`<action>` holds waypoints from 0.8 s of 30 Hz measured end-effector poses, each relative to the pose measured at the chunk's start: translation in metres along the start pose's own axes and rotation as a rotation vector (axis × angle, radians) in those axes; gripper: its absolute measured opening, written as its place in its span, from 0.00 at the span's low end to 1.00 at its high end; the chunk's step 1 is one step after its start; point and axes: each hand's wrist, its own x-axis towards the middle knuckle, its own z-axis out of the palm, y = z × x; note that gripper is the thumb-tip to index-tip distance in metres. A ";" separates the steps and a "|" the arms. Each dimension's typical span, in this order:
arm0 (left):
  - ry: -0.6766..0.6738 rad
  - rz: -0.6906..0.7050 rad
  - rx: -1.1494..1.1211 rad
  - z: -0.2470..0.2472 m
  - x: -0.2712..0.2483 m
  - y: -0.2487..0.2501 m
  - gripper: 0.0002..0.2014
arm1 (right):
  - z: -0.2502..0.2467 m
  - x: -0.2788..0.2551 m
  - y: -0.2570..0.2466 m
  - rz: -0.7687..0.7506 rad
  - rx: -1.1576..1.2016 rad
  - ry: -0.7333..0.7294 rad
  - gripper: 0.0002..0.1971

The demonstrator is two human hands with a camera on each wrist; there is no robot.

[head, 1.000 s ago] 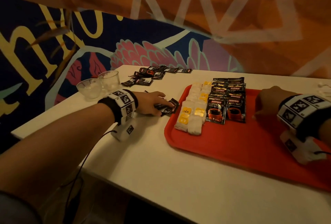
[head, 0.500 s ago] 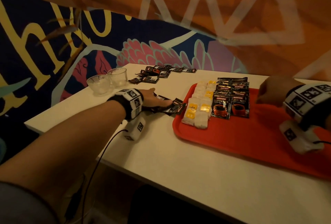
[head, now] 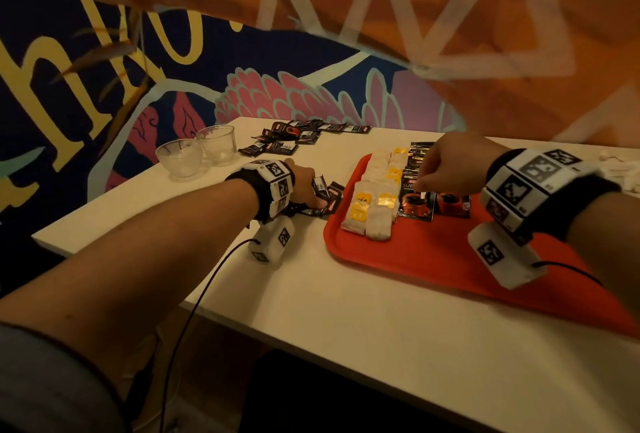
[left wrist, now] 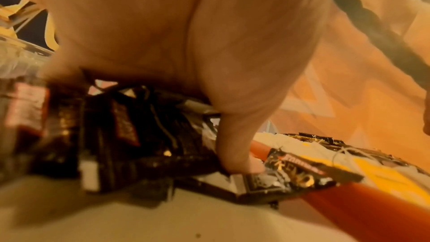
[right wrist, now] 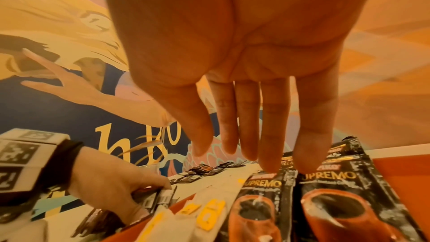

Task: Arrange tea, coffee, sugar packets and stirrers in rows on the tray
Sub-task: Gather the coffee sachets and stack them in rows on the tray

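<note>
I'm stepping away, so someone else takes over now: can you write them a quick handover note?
Left hand: grips dark packets on the table, just left of the tray.
Right hand: open, fingers over the coffee packets, holding nothing.
Done: two rows of tea bags and two rows of coffee on the tray.
Left: the gripped packets and the loose pile at the table's far edge still go in rows. No stirrers clearly visible.

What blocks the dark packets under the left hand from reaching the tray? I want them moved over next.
Nothing visible does. The left hand holds the dark packets on the table just outside the tray's left rim; only that low rim lies between. The tea bags sit just inside it.
</note>
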 end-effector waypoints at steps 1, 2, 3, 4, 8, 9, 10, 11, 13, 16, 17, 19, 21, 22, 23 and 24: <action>-0.004 0.011 0.000 -0.001 -0.001 0.000 0.37 | 0.000 -0.001 -0.002 0.001 0.010 0.002 0.11; -0.011 0.021 -0.010 -0.001 0.000 0.000 0.35 | 0.000 -0.001 -0.003 0.002 0.020 0.002 0.12; -0.008 0.034 -0.027 -0.002 0.000 0.001 0.34 | 0.000 -0.002 -0.003 0.000 0.027 0.003 0.12; 0.000 0.041 -0.044 -0.001 0.001 0.001 0.32 | 0.000 -0.002 -0.004 -0.004 0.032 0.002 0.12; 0.005 0.058 -0.056 -0.001 0.001 0.006 0.27 | 0.002 -0.004 -0.007 -0.012 0.035 -0.013 0.13; 0.006 0.059 -0.047 -0.001 0.002 0.007 0.27 | 0.003 -0.005 -0.007 -0.010 0.035 -0.018 0.13; 0.010 0.058 -0.036 -0.002 0.002 0.007 0.27 | 0.004 -0.005 -0.008 -0.006 0.038 -0.023 0.13; 0.016 0.057 -0.023 -0.002 0.003 0.008 0.27 | 0.006 -0.006 -0.008 -0.006 0.041 -0.029 0.13; 0.024 0.049 0.008 -0.002 0.004 0.009 0.26 | 0.008 -0.007 -0.009 -0.013 0.051 -0.038 0.13; 0.032 0.042 0.039 -0.002 0.005 0.014 0.25 | 0.009 -0.007 -0.011 -0.024 0.068 -0.041 0.13; 0.040 0.040 0.045 -0.001 0.006 0.016 0.25 | 0.009 -0.008 -0.011 -0.025 0.073 -0.043 0.13; 0.046 0.026 0.051 -0.001 0.004 0.019 0.25 | 0.009 -0.008 -0.012 -0.030 0.079 -0.046 0.14; 0.037 0.014 0.046 -0.002 0.002 0.020 0.23 | 0.010 -0.008 -0.013 -0.034 0.094 -0.045 0.14; 0.030 0.008 0.045 -0.002 0.002 0.020 0.23 | 0.010 -0.008 -0.014 -0.035 0.106 -0.044 0.13; 0.024 0.002 0.043 -0.003 0.002 0.020 0.23 | 0.011 -0.008 -0.015 -0.036 0.116 -0.043 0.13; 0.020 -0.005 0.033 -0.003 0.002 0.020 0.23 | 0.012 -0.008 -0.015 -0.036 0.123 -0.043 0.13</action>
